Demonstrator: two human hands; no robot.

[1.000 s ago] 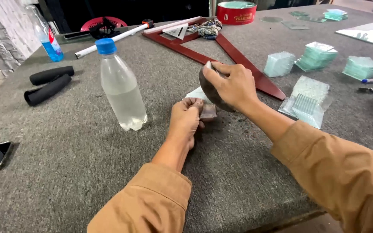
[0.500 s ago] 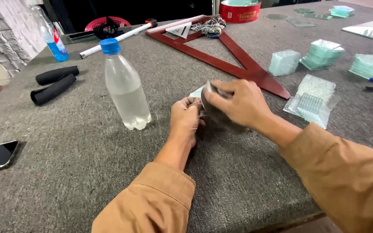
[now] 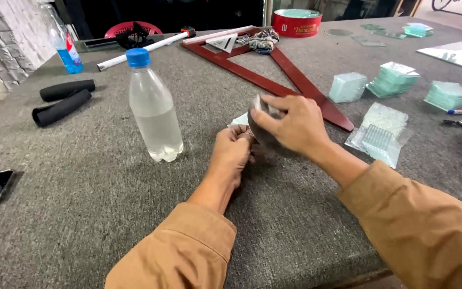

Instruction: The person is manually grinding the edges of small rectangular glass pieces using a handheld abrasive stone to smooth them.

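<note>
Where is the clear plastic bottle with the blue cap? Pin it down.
In the head view the clear bottle stands upright on the grey table, left of centre, just left of the left hand, apart from it.

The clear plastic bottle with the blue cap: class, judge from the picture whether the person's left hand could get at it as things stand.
Probably yes. The bottle stands upright just beside the left hand, with only bare grey table between them. But that hand is pressing a small glass piece, so it would have to let go first.

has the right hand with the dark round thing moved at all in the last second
Yes, a little. The right hand dropped toward the left hand, moving away from the red wooden triangle while gripping the dark rounded stone.
</note>
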